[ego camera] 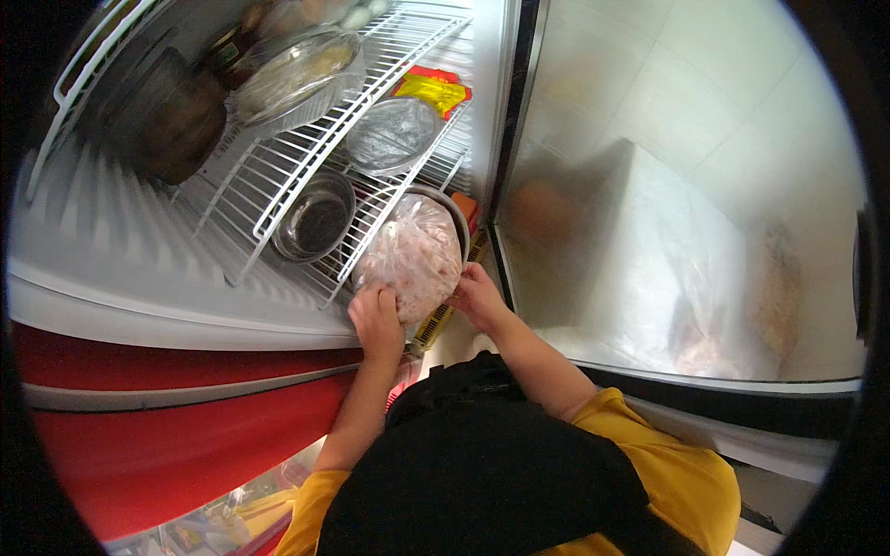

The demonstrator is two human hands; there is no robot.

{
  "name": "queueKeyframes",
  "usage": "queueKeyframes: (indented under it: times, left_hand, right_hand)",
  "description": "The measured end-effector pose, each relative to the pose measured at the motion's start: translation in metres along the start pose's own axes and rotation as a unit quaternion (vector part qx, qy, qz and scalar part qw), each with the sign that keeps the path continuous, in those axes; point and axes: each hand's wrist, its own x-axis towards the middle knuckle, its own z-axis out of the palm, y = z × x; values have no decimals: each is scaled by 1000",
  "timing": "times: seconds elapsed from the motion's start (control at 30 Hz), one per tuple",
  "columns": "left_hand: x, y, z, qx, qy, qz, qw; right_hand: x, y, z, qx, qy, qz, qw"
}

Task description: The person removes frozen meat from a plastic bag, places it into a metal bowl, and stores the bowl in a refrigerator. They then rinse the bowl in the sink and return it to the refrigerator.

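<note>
A clear plastic bag of pale pink food, which looks like raw meat [417,250], rests in a round metal bowl [459,217] at the front of the open refrigerator. Only the far and right parts of the bowl's rim show. My left hand [377,318] is closed at the near left edge of the bowl, its fingers against the bag. On the right side, my right hand [478,295] grips the bowl's edge beside the bag. The fingertips of both hands are partly hidden. The bowl sits below the front edge of a white wire shelf [389,208].
On the wire shelves are an empty-looking metal bowl [316,217], a covered round dish [393,133], a red and yellow packet [434,90], a plastic-wrapped tray [299,76] and a dark pot [174,125]. The glass door [695,208] stands close on my right. A red panel [195,431] lies at left.
</note>
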Motion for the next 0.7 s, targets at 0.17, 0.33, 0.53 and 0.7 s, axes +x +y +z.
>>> queueKeyframes:
  times: [0.17,0.33,0.53,0.7]
  left_hand:
    - [18,8,6,-63,-26,-144,987]
    - [7,16,6,-188,-18,-193,963]
    - [-25,11,-2,-239,-155,-118,951]
    - [-33,4,-10,-362,-168,-191,897]
  right_hand:
    - [23,-11,23,69,13,0,998]
    - [81,-15,39,38,65,-43,996]
    - [140,-50,28,-65,104,-48,991]
    - [148,-106,4,-114,90,-31,989]
